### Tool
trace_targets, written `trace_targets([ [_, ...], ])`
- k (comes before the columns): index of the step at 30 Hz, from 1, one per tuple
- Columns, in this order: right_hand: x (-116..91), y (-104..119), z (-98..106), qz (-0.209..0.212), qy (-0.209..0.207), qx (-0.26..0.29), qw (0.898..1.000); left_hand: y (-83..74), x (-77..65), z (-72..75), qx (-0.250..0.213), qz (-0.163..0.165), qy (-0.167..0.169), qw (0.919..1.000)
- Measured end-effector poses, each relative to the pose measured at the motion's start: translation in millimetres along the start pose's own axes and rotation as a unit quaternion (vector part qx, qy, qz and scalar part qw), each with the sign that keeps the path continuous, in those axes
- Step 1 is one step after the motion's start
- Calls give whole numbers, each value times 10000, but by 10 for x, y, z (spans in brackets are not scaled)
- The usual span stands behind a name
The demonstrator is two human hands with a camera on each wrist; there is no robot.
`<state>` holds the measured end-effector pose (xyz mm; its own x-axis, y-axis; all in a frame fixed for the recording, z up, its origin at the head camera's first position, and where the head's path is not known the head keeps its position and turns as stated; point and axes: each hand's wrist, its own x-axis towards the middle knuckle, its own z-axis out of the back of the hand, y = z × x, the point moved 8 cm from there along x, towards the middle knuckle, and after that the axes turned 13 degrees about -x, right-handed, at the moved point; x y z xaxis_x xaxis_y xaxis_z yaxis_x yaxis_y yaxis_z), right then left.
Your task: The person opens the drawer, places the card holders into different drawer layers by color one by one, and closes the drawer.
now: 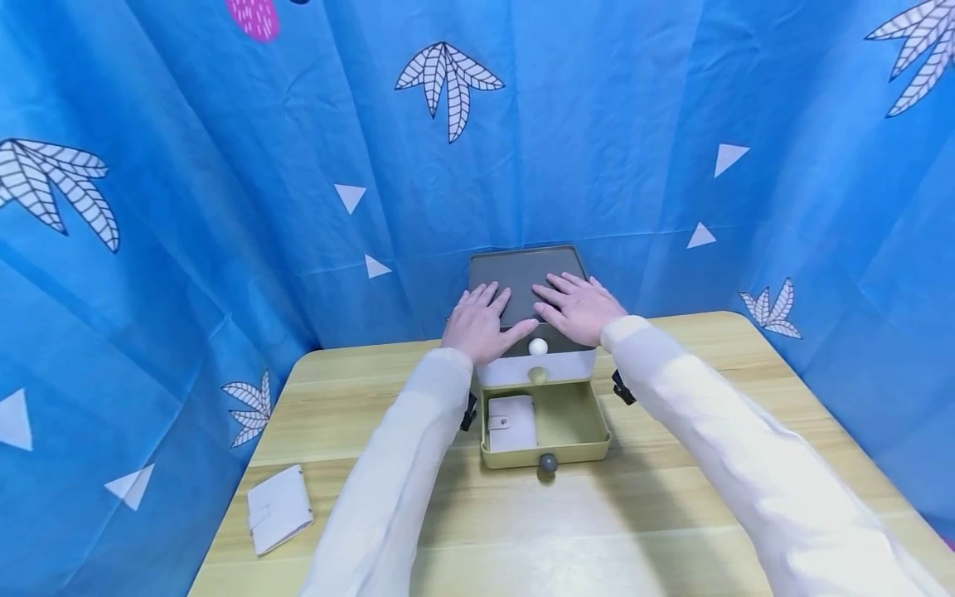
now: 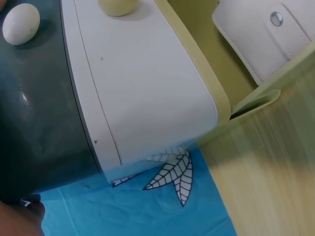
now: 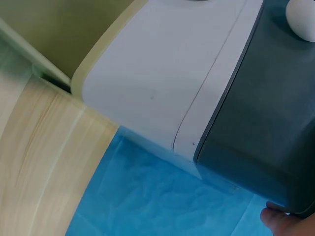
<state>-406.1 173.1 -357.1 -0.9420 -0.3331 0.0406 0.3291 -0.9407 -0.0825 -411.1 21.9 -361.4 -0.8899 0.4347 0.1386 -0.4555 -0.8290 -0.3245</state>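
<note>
A small stacked drawer unit with a dark grey top stands at the back of the table. My left hand rests on the left of its top, fingers spread. On the right side, my right hand lies on the top with its fingers extended. The dark upper drawer has a white knob, and the white middle drawer sits below it; both look closed. At the bottom, a yellow-green drawer is pulled out by its grey knob side. Inside it, at the left, lies a white snap-strap notebook.
Another white notebook lies on the wooden table at the left. A blue patterned curtain hangs behind the drawer unit and along both sides of the table.
</note>
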Motion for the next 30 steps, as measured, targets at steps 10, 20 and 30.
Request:
trace_targets([
  [10,29,55,0,-40,30,-26,10000,50,-151,133,-860,-153,-667,9939],
  [20,2,3,4,-177,-15,29,9998,164,-507,155,-1208,-559,-1048,9855],
  [30,-7,-3,1,-96,-65,69,9999,582,-1123,1,-1430,-352,-1192,9819],
])
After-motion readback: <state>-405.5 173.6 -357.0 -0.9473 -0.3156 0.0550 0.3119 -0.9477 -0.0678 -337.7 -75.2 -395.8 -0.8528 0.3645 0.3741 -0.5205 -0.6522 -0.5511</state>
